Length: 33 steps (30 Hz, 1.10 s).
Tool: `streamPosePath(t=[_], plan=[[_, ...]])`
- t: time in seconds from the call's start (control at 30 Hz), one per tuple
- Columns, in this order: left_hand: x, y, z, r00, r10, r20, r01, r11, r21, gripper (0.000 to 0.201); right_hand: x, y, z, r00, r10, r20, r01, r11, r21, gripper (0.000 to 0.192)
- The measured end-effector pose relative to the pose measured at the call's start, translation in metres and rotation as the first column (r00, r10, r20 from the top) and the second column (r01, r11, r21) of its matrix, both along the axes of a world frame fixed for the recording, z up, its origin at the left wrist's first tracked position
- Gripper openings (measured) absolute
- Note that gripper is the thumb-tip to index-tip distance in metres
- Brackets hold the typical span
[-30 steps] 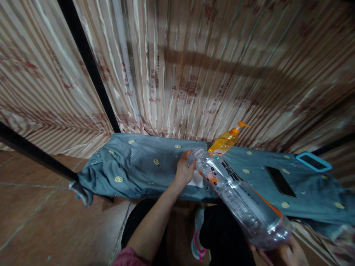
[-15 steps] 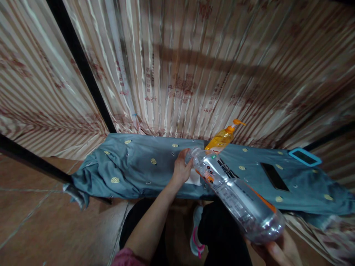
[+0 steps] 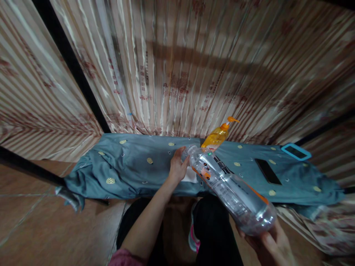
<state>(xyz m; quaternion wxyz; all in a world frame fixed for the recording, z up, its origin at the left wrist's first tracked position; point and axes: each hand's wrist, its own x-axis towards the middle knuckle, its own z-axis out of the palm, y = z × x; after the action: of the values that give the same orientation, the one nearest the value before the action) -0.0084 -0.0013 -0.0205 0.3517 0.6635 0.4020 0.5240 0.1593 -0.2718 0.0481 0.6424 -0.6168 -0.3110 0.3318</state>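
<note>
A large clear plastic bottle (image 3: 230,190) with an orange-striped label lies tilted, its neck pointing away from me over the bench. My right hand (image 3: 270,245) grips its base at the lower right. My left hand (image 3: 179,166) is closed around the bottle's mouth, fingers on the neck or cap; the cap itself is hidden. A white cloth or paper (image 3: 190,176) lies under the left hand on the blue-grey patterned cloth (image 3: 133,166) that covers the bench. An orange pump bottle (image 3: 217,136) stands just behind the clear bottle's neck.
A dark phone (image 3: 267,171) lies flat on the cloth to the right, and a blue-framed device (image 3: 295,152) sits farther right. Striped curtains (image 3: 177,66) hang close behind the bench. My dark trousers and a pink-trimmed shoe (image 3: 194,240) are below, on brown tiled floor (image 3: 41,229).
The view has drifted a little, so the bench and bottles sit slightly higher and to the left. Both hands keep the same hold on the clear bottle.
</note>
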Motion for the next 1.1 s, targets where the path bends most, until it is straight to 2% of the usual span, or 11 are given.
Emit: streamPosePath(t=[0.3,0.5,0.6,1.1], plan=[[0.002,-0.001,0.001,1.000,0.026,-0.003,-0.026,1.000,0.001,0.041,-0.011,0.005,0.008,0.989,-0.125,-0.075,0.119,0.989,-0.083,0.115],[0.002,-0.001,0.002,1.000,0.005,0.018,-0.005,1.000,0.012,0.038,-0.019,0.010,0.021,0.987,-0.117,-0.106,0.109,0.990,-0.085,0.125],[0.001,-0.001,0.001,1.000,0.009,0.010,-0.009,1.000,0.009,0.039,-0.020,0.010,0.022,0.986,-0.116,-0.118,0.106,0.991,-0.085,0.125],[0.000,-0.002,0.002,1.000,0.016,0.002,-0.016,1.000,-0.008,0.038,-0.018,0.007,0.018,0.976,-0.157,-0.153,0.145,0.985,-0.089,0.101]])
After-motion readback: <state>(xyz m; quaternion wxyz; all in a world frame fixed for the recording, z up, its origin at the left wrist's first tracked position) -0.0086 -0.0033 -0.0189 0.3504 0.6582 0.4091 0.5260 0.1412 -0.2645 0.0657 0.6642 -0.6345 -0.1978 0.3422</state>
